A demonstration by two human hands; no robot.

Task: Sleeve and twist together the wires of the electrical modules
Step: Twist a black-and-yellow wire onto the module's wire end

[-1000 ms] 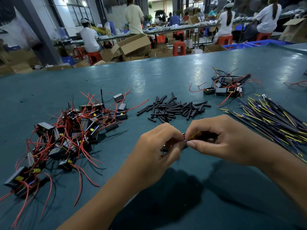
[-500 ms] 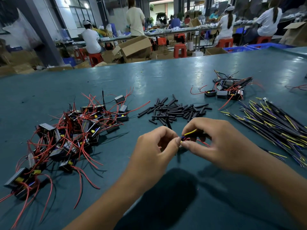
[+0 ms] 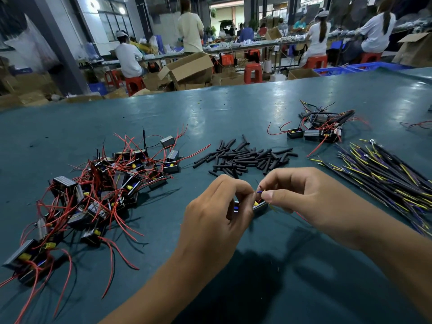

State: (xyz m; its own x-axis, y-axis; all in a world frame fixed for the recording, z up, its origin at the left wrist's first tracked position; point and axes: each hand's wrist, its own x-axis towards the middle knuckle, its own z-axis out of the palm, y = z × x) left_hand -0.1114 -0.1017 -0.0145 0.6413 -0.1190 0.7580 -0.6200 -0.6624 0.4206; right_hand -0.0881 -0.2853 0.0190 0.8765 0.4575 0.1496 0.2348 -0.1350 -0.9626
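Both hands mid-worktop — left hand fingers grip module, right hand fingers pinch its wire.

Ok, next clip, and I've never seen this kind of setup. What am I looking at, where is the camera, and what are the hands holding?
There is no machine here. One camera, worn on a person's head, looks forward and down at a teal table. The left hand and right hand meet in the middle, pinching thin wire ends together above a small black module held between them. On the table lie a tangle of modules with red wires on the left, a heap of short black sleeves in the centre, a smaller module group behind on the right, and a bundle of dark and yellow wires at the right edge. Other workers sit at benches in the background.
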